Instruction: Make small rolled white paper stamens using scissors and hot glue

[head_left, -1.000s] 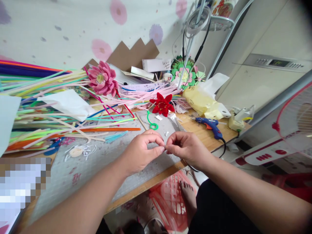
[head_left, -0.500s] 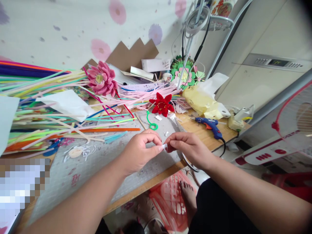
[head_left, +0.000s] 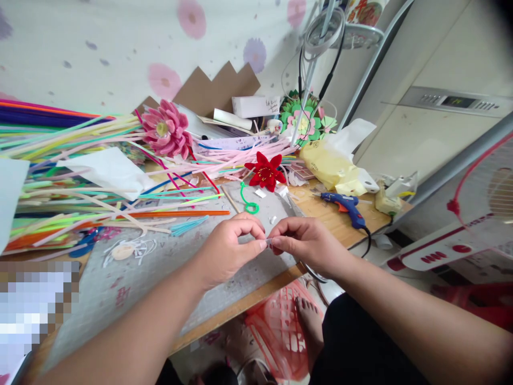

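Observation:
Over the front of the grey cutting mat (head_left: 160, 283), my left hand (head_left: 232, 246) and my right hand (head_left: 306, 243) meet fingertip to fingertip. Both pinch a tiny whitish strip (head_left: 269, 243), mostly covered by the fingers; its material is too small to make out. Just beyond the hands lie a curled green pipe cleaner (head_left: 251, 207) and a small white scrap (head_left: 273, 220). Farther back sits a red pipe-cleaner flower (head_left: 265, 171) with a yellowish centre.
Bundles of coloured pipe cleaners (head_left: 72, 214) fill the left side. A blue glue gun (head_left: 344, 207) lies on the right with its cord over the edge. A pink flower (head_left: 166, 128), a yellow bag (head_left: 331, 163) and a white thread spool (head_left: 123, 251) are also on the table.
My right hand's fingertips have moved left, closer to my left fingertips, and now cover more of the whitish strip. Things on the table have not moved.

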A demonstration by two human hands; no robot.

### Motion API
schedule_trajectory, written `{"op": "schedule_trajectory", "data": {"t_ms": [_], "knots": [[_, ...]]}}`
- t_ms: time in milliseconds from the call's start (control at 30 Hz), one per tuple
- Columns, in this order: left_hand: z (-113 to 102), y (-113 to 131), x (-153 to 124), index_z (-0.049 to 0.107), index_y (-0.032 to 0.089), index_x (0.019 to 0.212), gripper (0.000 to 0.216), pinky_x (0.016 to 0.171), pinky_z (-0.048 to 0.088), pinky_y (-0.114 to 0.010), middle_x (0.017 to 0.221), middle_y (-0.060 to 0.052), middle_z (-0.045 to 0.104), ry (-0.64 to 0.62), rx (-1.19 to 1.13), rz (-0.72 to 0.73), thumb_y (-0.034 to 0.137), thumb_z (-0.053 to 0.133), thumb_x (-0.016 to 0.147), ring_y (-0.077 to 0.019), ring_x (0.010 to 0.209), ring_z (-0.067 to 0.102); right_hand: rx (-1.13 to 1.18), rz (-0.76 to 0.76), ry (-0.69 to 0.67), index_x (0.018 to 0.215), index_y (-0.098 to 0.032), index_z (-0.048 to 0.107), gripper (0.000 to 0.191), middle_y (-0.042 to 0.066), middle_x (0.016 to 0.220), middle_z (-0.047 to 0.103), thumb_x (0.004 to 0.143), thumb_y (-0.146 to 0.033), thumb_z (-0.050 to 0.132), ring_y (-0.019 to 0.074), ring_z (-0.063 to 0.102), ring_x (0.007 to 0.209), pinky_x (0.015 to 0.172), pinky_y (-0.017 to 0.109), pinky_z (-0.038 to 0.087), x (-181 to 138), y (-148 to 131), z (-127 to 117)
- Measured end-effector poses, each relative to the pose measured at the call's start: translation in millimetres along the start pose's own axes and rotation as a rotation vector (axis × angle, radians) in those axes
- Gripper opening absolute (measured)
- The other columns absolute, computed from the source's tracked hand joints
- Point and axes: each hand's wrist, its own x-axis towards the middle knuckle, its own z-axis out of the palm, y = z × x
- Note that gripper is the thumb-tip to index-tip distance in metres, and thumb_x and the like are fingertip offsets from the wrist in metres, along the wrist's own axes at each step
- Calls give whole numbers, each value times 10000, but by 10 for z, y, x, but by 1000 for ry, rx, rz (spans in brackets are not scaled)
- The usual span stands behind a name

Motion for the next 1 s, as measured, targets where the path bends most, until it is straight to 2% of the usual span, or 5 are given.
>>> {"op": "schedule_trajectory", "data": {"t_ms": [333, 533, 700, 900, 1000], "knots": [[33, 28, -19, 602, 165, 642, 99, 809, 399, -311, 840, -19, 587, -8, 5, 5, 145, 584, 737, -163, 830, 566, -435, -208, 124, 696, -152, 609, 104, 8, 643, 599, 756, -175, 527, 108, 513, 582, 551, 210, 391, -1, -7, 83], [38, 25, -28, 591, 166, 630, 110, 810, 402, -315, 827, -21, 585, 5, 29, 18, 135, 571, 733, -166, 826, 566, -523, -250, 171, 676, -149, 599, 105, 11, 639, 601, 733, -133, 513, 109, 517, 579, 549, 211, 387, 15, 26, 115], [33, 16, -19, 599, 166, 656, 83, 793, 410, -324, 816, -26, 591, 32, 90, 18, 155, 575, 734, -177, 819, 565, -398, -181, 138, 692, -159, 610, 111, 17, 651, 613, 757, -186, 525, 126, 539, 607, 581, 237, 414, 8, -18, 103], [28, 3, -9, 592, 169, 654, 123, 781, 405, -327, 792, -20, 589, 17, 33, 3, 212, 577, 768, -171, 788, 560, 156, -10, 20, 757, -149, 649, 160, 21, 653, 615, 784, -262, 538, 133, 583, 624, 638, 272, 471, 9, 38, 13], [29, 3, -4, 578, 171, 632, 126, 783, 397, -322, 785, -13, 581, 19, 35, -2, 191, 584, 757, -168, 794, 553, 248, -10, 15, 783, -148, 640, 172, 17, 697, 603, 785, -311, 586, 130, 576, 641, 632, 275, 476, 9, 56, 4]]}}
